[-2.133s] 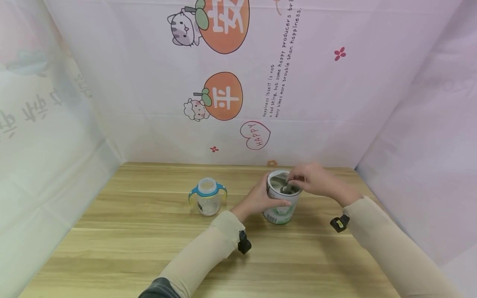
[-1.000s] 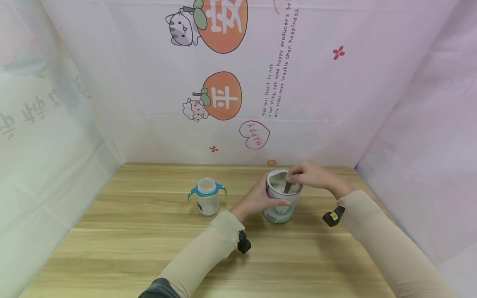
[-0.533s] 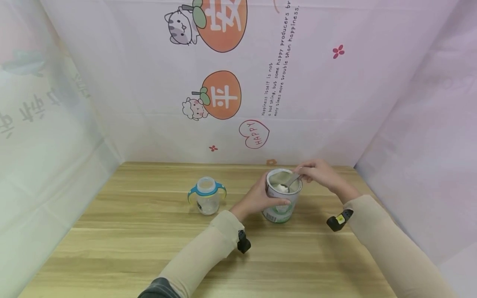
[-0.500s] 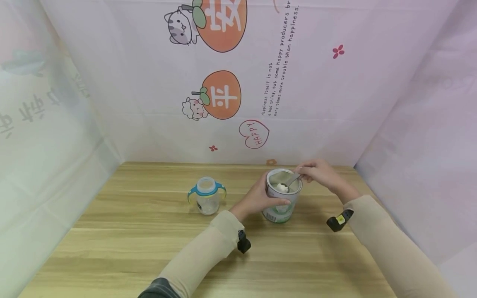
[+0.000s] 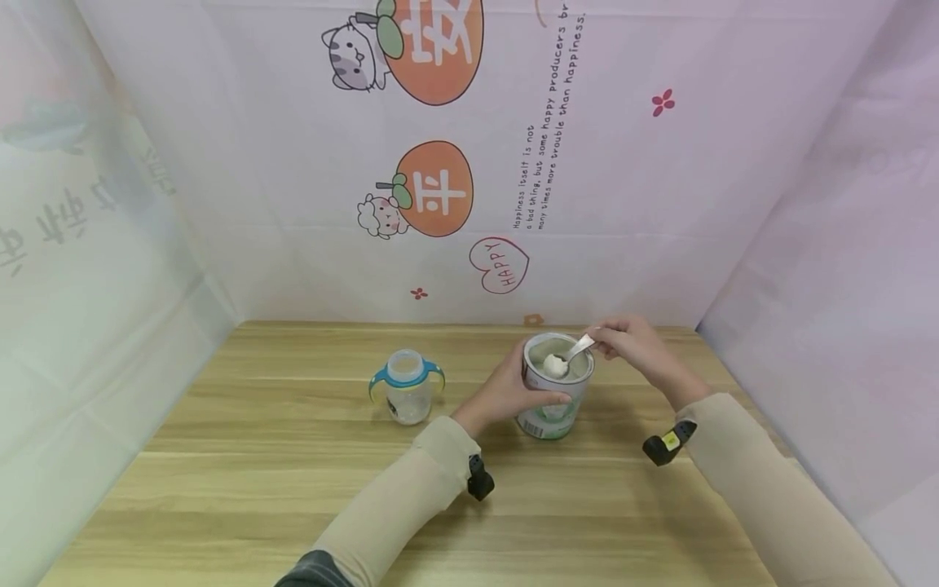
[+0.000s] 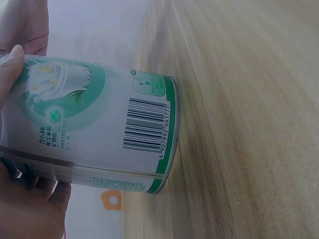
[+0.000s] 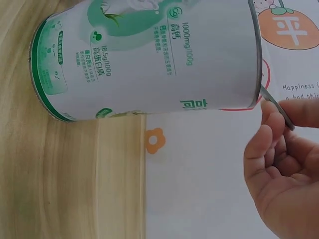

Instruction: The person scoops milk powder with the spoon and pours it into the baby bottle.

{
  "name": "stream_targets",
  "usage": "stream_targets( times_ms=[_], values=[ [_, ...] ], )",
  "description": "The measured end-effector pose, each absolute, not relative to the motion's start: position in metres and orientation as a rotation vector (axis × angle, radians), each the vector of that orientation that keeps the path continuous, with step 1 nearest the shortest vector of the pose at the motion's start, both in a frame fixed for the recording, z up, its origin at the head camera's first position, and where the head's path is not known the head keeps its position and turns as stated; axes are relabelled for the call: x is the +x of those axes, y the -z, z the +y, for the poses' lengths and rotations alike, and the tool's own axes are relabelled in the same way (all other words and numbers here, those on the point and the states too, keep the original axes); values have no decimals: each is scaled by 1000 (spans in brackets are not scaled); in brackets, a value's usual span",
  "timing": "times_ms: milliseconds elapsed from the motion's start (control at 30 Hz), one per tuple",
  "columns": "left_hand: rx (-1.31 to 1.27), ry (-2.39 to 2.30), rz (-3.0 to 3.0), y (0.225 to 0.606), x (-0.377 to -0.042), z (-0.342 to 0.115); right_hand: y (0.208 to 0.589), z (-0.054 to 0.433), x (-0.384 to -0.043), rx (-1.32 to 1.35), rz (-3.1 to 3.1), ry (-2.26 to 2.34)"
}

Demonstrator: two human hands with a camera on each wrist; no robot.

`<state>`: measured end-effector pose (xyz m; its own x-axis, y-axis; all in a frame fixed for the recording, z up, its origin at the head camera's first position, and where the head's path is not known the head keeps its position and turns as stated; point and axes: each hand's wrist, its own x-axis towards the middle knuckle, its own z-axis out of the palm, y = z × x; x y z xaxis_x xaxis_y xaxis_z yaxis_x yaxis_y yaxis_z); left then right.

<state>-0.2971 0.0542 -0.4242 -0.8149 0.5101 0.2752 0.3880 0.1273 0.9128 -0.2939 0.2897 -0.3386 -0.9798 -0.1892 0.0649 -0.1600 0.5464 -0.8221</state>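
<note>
A white and green milk powder can (image 5: 555,408) stands upright on the wooden table, its top uncovered. My left hand (image 5: 506,391) grips the can's left side, thumb across the front; in the left wrist view its fingers (image 6: 37,204) curl round the label. With my right hand (image 5: 634,346) I pinch the handle of a metal spoon (image 5: 582,346) above the can's right rim. Heaped white powder (image 5: 555,366) sits on the spoon's bowl, inside the can's mouth. The right wrist view shows the handle between thumb and fingers, while the can (image 7: 149,64) hides the bowl.
A clear baby bottle (image 5: 409,399) with a blue collar and two side handles stands uncapped to the left of the can. The wooden table (image 5: 293,481) meets a printed white cloth wall (image 5: 601,269) behind the can. More cloth hangs on both sides.
My right hand has drawn back to the right and tilted the spoon from nearly upright, deep in the can, to a slant with heaped powder showing. The left hand and can stay put.
</note>
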Motion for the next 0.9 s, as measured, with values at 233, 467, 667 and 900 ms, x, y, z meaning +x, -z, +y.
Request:
stream_targets(
  times_ms=[233,467,667,900],
  values=[
    [910,-1782,2289,425,-297,54,344,289,-295,-311,2808,1404],
    [928,-1794,2283,427,-298,54,345,289,-295,-319,2841,1391],
    [932,-1792,2280,425,-297,53,344,289,-293,-377,2856,1353],
    [920,-1789,2282,423,-295,52,343,289,-293,-368,2854,1356]
  ],
)
